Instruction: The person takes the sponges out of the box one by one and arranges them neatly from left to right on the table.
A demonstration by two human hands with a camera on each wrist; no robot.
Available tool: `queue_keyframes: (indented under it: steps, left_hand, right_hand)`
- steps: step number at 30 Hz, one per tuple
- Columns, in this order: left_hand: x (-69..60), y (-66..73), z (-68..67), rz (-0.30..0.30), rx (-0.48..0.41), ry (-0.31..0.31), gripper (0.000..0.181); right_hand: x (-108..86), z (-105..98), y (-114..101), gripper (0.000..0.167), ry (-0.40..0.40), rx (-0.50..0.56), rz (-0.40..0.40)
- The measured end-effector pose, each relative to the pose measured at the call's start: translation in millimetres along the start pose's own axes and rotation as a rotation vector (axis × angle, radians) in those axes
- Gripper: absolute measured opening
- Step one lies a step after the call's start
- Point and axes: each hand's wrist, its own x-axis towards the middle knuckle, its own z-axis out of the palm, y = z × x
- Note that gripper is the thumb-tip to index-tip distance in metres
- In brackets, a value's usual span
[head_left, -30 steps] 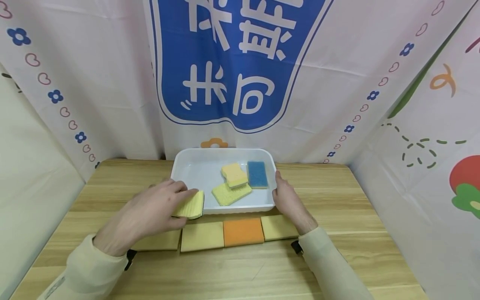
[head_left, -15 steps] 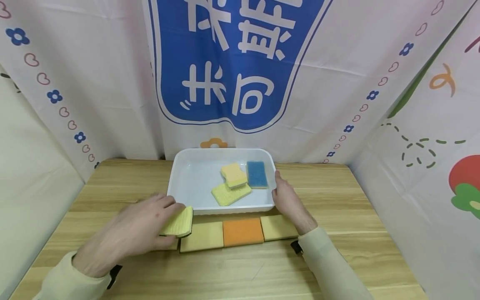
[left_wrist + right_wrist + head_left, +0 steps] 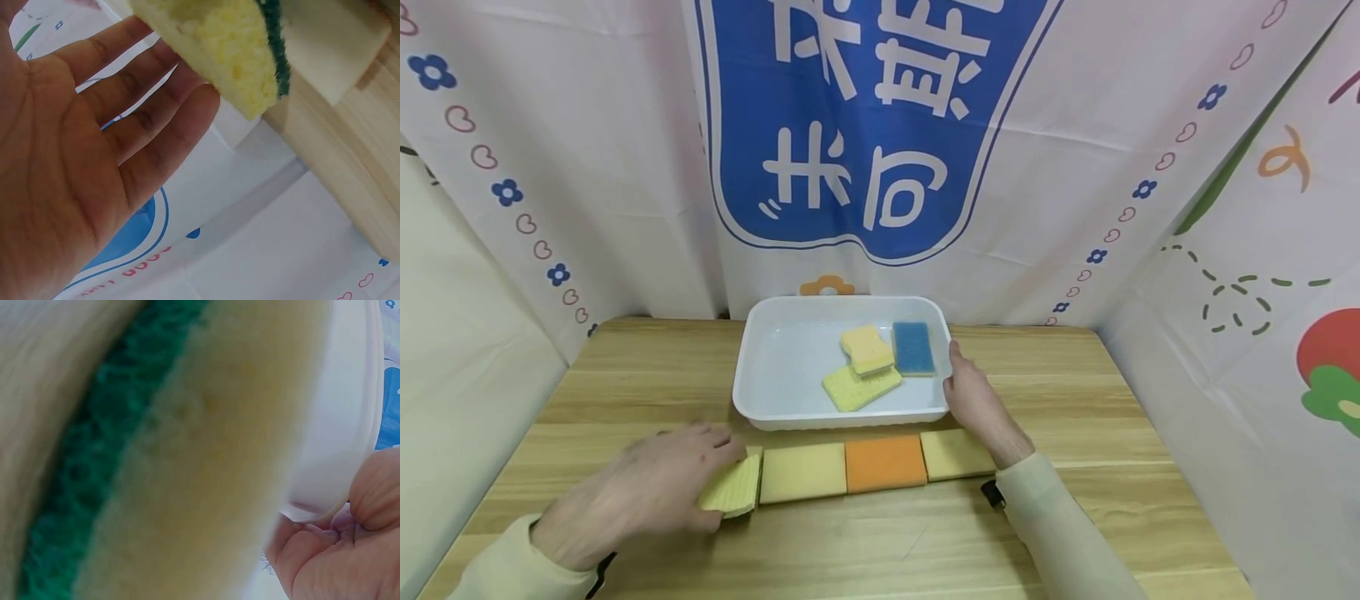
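Sponge (image 3: 732, 489), pinched in our left hand (image 3: 643, 490), is at the nine-o'clock end of the row (image 3: 886, 464); we should squeeze lightly and not nudge its three-o'clock neighbour (image 3: 802, 472). At two o'clock, our right hand (image 3: 983, 410) grips the tray (image 3: 790, 367).

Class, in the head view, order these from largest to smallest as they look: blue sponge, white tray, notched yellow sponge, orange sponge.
1. White tray
2. Orange sponge
3. Blue sponge and notched yellow sponge: too alike to rank
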Motion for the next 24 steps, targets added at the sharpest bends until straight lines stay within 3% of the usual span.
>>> queue_keyframes:
  steps: [10, 24]
  left_hand:
    - [-7.5, 4.2, 11.2, -0.019, -0.055, -0.096, 0.073]
    - [-4.5, 2.6, 21.8, -0.008, -0.054, -0.106, 0.074]
  right_hand:
    - [-0.4, 0.5, 0.8, 0.068, -0.001, -0.007, 0.0]
    - [-0.4, -0.6, -0.1, 0.07, -0.011, 0.023, 0.001]
